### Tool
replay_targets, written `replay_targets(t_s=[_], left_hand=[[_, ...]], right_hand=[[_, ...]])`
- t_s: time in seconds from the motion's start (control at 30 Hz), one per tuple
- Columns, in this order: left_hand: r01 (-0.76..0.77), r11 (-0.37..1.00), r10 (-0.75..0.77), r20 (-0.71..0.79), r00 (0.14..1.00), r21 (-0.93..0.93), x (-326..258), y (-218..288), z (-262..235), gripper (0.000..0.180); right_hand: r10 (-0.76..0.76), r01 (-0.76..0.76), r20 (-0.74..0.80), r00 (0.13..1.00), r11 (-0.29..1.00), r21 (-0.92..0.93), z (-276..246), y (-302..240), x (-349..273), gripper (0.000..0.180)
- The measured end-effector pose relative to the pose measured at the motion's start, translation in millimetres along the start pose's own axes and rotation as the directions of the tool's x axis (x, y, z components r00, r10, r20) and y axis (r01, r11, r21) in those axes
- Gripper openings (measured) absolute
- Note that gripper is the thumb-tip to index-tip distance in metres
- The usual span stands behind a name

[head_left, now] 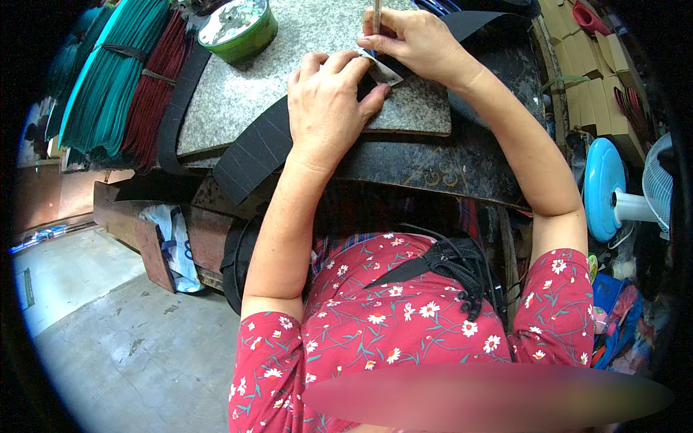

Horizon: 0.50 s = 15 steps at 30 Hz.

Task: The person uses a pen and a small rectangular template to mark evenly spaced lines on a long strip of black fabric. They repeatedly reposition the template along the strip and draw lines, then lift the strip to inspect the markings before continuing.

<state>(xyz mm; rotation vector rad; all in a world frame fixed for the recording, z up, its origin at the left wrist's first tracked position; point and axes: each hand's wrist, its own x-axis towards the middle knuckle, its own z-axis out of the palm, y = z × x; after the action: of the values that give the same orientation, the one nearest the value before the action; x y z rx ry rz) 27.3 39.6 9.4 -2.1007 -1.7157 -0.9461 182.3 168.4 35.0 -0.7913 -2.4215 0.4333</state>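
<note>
A wide black strap (254, 150) with thin pale cross lines runs diagonally over a speckled grey stone slab (224, 108). My left hand (323, 108) presses on the strap, fingers bent. Its thumb and forefinger hold down a small pale flat plate (387, 73) lying across the strap. In my right hand (422, 43) a slim pen-like stick (377, 16) stands nearly upright, pinched between thumb and fingers. Its lower tip is close to the plate's far end; my fingers partly hide the contact. Beyond my right hand, more black strap (473, 23) lies toward the back.
A green tub (242, 40) of white stuff sits on the slab's far left. Bundled teal strips (108, 79) and dark red strips (155, 90) are stacked left of it. A dark worktable (476, 159) supports the slab. At right stands a blue-and-white fan (605, 189) near cardboard boxes (588, 101).
</note>
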Motion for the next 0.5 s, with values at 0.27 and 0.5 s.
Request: replay_targets(t_s=[0.27,0.5], left_hand=[[-0.009,1.000,0.009,-0.001,1.000,0.017,0,-1,0,0.036],[0.001,1.000,-0.001,-0.003,1.000,-0.014,-2,-1,2,0.035]], right_hand=[[-0.082,0.083,-0.025,0.996,0.993,0.084,11,7,3,0.020],[0.009,-0.045,0.139,0.990,0.967,0.253,-5,9,-31,0.020]])
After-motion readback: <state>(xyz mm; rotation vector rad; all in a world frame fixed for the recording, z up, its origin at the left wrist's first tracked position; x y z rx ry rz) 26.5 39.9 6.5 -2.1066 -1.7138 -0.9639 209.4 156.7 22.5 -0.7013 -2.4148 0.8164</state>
